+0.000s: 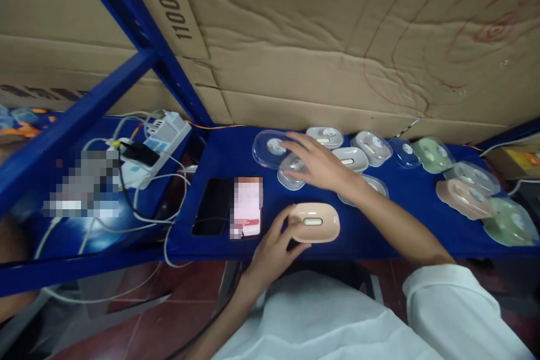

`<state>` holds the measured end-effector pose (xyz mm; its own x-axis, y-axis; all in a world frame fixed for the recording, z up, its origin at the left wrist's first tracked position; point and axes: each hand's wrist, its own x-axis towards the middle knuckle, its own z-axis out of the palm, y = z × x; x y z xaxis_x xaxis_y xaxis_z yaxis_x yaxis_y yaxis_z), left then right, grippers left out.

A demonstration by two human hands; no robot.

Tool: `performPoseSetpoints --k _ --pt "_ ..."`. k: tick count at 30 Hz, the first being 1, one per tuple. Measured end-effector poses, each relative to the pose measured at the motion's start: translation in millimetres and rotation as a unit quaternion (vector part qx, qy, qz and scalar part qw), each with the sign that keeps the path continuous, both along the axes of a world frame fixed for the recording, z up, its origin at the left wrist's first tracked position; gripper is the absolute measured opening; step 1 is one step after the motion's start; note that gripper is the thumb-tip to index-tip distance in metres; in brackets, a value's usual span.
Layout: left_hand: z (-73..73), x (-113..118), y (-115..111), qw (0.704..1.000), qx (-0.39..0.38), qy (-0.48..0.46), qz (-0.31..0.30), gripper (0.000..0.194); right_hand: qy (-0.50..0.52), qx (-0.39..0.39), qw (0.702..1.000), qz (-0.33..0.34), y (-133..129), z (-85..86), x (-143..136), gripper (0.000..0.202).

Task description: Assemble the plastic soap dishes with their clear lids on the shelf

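Head view: peach oval plastic dish [314, 223], gripped at one end by left hand [274, 244] over blue worktop [407, 197], top presumably kept uncovered; clear oval plastic lid [265, 151], met by spread right hand [316, 160], grip uncertain.

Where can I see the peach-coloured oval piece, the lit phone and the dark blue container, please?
Peach-coloured oval piece [313, 232]: head view, on its face, near the middle.
Phone [248, 205]: head view, on its lit screen.
Dark blue container [404, 155]: head view, on its top.
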<state>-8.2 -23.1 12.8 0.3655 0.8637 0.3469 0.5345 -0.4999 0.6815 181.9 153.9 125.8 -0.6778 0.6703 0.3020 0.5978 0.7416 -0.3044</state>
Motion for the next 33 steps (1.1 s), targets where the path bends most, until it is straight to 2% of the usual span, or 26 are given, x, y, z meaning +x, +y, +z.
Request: performPoseSetpoints --k 2,5,8,12,18,23,29,31,33 --pt "-2.7 -1 1 0.999 -0.040 -0.034 0.011 0.060 0.040 0.007 0.999 -0.024 -65 -5.9 37 0.068" --pt "-9.3 -1 3 0.992 -0.083 -0.089 0.015 0.089 0.069 -0.042 0.991 -0.106 -148 -31.1 74 0.072" --pt "-14.2 0 8 0.985 -0.137 -0.107 0.007 0.103 0.052 -0.083 0.990 -0.105 -188 -58.1 85 0.070" --pt "-11.2 1 12 0.983 -0.153 -0.099 -0.016 0.105 0.028 -0.078 0.995 -0.054 -191 -73.9 83 0.071" --pt "-3.0 2 8 0.994 -0.100 -0.049 -0.013 0.090 -0.014 -0.012 1.000 -0.016 -184 -76.6 87 0.078" --pt "-5.0 1 10 0.995 -0.085 -0.043 -0.002 0.090 -0.019 -0.007 1.000 0.013 -172 -77.1 93 0.076" --pt "-8.5 1 12 0.995 -0.092 -0.044 -0.005 0.091 -0.003 -0.038 0.999 -0.003 -167 -92.0 91 0.083" --pt "-7.7 2 10 0.994 -0.086 -0.059 0.009 0.093 -0.003 -0.023 1.000 -0.007 -169 -88.2 93 0.084" --pt "-5.1 3 8 0.993 -0.070 -0.087 0.030 0.091 0.004 -0.001 1.000 -0.013 -166 -75.6 100 0.086"
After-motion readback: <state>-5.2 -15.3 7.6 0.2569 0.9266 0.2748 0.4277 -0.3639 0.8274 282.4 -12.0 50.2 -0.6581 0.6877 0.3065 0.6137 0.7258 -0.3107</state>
